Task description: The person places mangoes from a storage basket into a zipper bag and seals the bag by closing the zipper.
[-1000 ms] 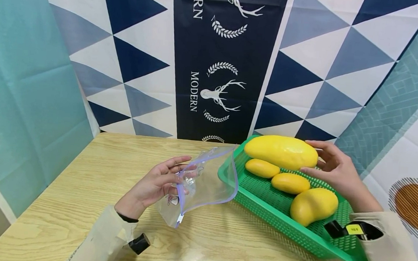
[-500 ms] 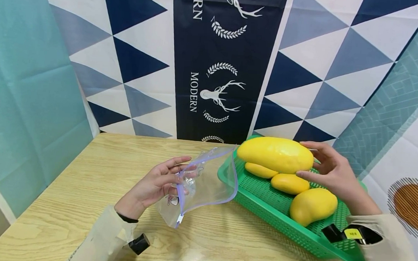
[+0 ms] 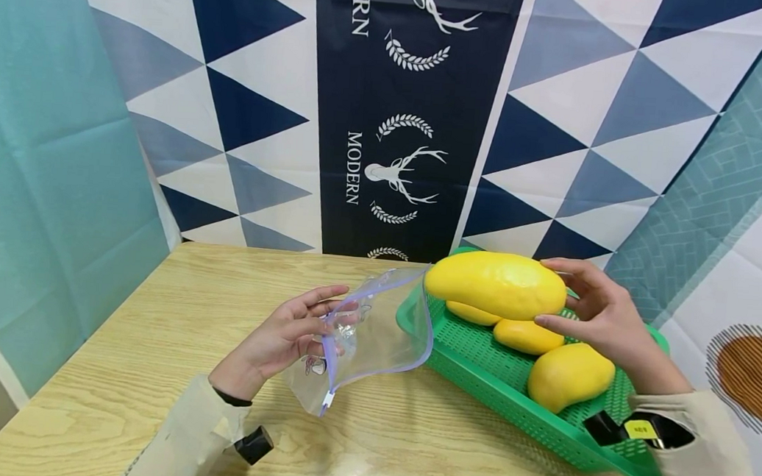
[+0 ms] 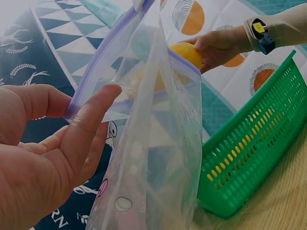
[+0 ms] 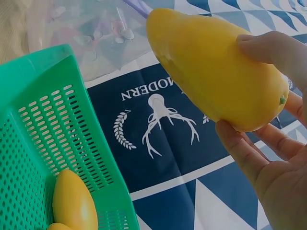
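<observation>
A clear zip bag [image 3: 381, 334] with a purple zip edge stands with its mouth spread toward the basket. My left hand [image 3: 295, 331] grips the bag's near rim, thumb on one side and fingers on the other, as the left wrist view [image 4: 57, 129] shows. My right hand [image 3: 597, 316] holds a large yellow mango [image 3: 497, 284] by its stem end, over the green basket's far side. The mango's tip overlaps the far edge of the bag's mouth in the head view. In the right wrist view the mango [image 5: 216, 67] points its narrower end at the purple edge.
A green perforated basket [image 3: 502, 401] stands on the wooden table [image 3: 218, 286] at the right. Inside are two small mangoes, the nearer one [image 3: 529, 337] easy to see, and a bigger mango [image 3: 570, 377]. A patterned cloth [image 3: 396, 121] hangs behind the table.
My right hand has carried the large mango to the left and slightly down, closer to the bag's mouth. The left hand and the bag have stayed in place.
</observation>
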A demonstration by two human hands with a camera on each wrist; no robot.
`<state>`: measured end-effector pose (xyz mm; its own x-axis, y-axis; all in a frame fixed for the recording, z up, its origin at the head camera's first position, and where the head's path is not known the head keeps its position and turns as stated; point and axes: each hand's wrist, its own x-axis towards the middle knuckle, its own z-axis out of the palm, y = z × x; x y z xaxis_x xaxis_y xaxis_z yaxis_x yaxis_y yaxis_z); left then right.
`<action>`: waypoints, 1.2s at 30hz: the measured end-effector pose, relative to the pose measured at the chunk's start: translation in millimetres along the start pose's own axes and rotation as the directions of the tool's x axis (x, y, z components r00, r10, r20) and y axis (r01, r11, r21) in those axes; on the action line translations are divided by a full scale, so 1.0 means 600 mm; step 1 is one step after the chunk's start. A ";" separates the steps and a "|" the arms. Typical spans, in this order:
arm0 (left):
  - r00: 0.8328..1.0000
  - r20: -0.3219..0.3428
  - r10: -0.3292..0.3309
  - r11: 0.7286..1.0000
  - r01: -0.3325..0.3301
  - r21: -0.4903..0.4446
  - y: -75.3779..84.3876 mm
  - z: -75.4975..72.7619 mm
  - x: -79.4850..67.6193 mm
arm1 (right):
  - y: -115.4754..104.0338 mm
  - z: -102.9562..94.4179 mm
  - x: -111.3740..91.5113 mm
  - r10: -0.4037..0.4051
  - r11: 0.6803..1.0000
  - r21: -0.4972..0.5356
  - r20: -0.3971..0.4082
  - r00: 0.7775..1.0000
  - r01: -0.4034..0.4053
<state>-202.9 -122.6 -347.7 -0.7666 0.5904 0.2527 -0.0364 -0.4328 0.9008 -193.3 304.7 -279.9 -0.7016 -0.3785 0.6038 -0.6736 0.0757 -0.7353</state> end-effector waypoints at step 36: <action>1.000 -0.018 -0.008 1.000 0.008 0.009 0.001 0.007 0.000 | -0.012 0.042 0.010 -0.155 0.987 0.064 0.157 0.975 0.147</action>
<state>-200.4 -120.3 -345.7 -0.7779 0.5811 0.2391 -0.0364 -0.4216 0.9061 -186.6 278.8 -278.7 -0.5431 -0.5260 0.6545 -0.7530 -0.0397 -0.6568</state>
